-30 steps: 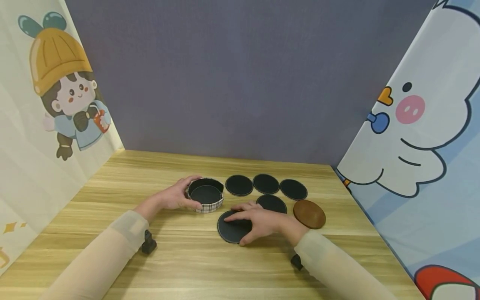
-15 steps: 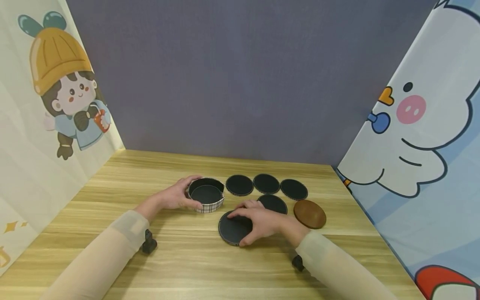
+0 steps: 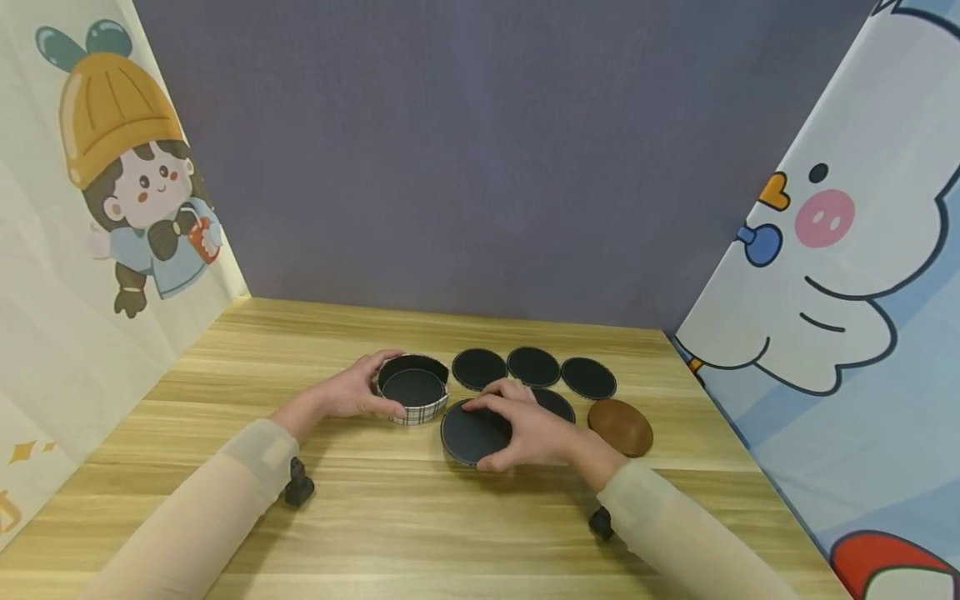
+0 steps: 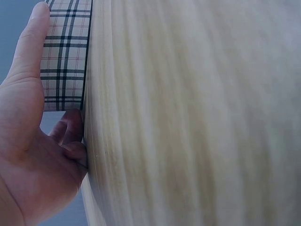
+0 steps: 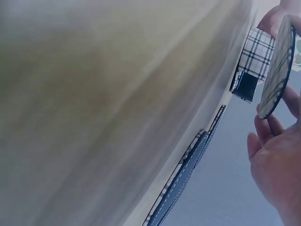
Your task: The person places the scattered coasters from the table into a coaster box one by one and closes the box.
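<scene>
One coaster (image 3: 472, 435) lifted in the right hand (image 3: 534, 433); four coasters (image 3: 588, 379) lie on the table (image 3: 360, 517).
In the head view, the left hand (image 3: 352, 392) grips the holder (image 3: 424, 413), and a brown disc (image 3: 620, 428) lies near the four; the work seems at an early stage, though whether something dark already lies inside the holder I cannot surely tell. Compared with half a second ago, the coaster has come up and nearer to the holder, which stays in place. The left wrist view shows the thumb (image 4: 29, 47) along the holder. The right wrist view shows the coaster held by its rim, tilted, off the table.
</scene>
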Motion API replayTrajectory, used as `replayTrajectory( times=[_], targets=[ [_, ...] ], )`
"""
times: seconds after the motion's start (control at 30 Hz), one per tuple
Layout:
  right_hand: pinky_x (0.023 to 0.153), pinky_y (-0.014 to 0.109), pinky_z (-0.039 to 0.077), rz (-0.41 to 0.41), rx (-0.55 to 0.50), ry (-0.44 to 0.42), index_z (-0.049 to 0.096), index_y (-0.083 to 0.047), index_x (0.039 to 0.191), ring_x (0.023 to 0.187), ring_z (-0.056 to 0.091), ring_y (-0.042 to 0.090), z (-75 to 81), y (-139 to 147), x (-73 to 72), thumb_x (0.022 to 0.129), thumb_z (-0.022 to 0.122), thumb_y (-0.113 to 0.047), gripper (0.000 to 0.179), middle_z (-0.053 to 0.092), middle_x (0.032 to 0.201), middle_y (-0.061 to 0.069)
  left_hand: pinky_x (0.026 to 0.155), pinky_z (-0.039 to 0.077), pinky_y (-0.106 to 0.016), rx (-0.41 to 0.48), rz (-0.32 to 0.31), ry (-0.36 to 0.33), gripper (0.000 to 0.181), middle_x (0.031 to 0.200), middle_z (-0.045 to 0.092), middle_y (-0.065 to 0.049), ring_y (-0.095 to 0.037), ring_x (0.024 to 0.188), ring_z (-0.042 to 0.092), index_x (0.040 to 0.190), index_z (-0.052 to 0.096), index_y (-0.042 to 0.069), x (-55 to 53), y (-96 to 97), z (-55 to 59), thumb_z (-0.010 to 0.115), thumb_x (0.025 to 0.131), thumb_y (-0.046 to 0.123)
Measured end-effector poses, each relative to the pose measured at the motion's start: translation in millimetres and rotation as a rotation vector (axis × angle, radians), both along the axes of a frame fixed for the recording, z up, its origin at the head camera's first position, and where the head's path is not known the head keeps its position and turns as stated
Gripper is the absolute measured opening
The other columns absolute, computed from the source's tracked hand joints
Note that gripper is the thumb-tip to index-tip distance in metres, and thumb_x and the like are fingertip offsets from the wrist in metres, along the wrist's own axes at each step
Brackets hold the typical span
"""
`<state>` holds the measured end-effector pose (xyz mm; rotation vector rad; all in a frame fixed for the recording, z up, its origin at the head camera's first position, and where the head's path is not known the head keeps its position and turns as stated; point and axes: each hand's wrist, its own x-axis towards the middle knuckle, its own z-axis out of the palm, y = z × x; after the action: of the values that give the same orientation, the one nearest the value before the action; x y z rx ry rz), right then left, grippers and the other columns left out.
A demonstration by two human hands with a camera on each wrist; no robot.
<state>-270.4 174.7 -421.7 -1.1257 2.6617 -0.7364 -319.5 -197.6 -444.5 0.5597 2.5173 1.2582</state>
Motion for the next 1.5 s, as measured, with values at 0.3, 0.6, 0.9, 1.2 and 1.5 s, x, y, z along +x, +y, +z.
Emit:
replayTrajectory(
  times=[0.3,0.6,0.9,1.2,1.5],
  targets=[
    [0.122,0.064,0.025,-0.023,-0.013,0.067,0.059,-0.037,0.157,0.14,0.037,0.03,4.0,-13,-16.1,0.082,0.092,-0.053,0.083,0.047,0.154,0.002,0.114,0.046,-0.059,0.003,-0.003,-0.002,0.118,0.162,0.029,-0.035,-0.04,0.127,0.06,0.174,0.025,0.017,0.0,-0.3,-1.3,0.098,0.085,0.04],
    [0.116,0.059,0.029,-0.047,-0.01,0.072,0.056,-0.035,0.16,0.147,0.037,0.03,9.0,-32,-33.5,0.087,0.085,-0.058,0.081,0.045,0.159,0.006,0.104,0.052,-0.049,0.007,-0.006,-0.02,0.117,0.163,0.025,-0.034,-0.035,0.118,0.065,0.175,0.022,0.018,1.3,-1.0,0.1,0.096,0.087,0.04],
    [0.121,0.061,0.028,-0.081,0.005,0.06,0.055,-0.034,0.162,0.15,0.035,0.033,11.7,-59,-48.5,0.09,0.083,-0.059,0.081,0.045,0.162,0.006,0.105,0.051,-0.049,0.006,-0.011,-0.031,0.115,0.165,0.023,-0.033,-0.038,0.123,0.063,0.175,0.021,0.019,2.1,-2.7,2.4,0.094,0.089,0.04],
    [0.119,0.056,0.031,-0.111,0.029,0.064,0.055,-0.032,0.162,0.149,0.037,0.032,9.9,-84,-60.5,0.09,0.082,-0.061,0.081,0.047,0.163,0.008,0.114,0.044,-0.059,0.002,-0.028,-0.025,0.114,0.165,0.023,-0.032,-0.045,0.138,0.051,0.175,0.021,0.019,0.5,-2.9,1.6,0.093,0.09,0.042],
    [0.116,0.051,0.032,-0.119,0.033,0.037,0.056,-0.031,0.162,0.149,0.038,0.031,3.6,-102,-69.7,0.091,0.081,-0.06,0.08,0.045,0.164,0.008,0.104,0.052,-0.048,0.005,-0.049,-0.038,0.113,0.166,0.019,-0.033,-0.041,0.131,0.057,0.176,0.019,0.017,-0.4,-2.9,2.7,0.091,0.092,0.042]
  ],
)
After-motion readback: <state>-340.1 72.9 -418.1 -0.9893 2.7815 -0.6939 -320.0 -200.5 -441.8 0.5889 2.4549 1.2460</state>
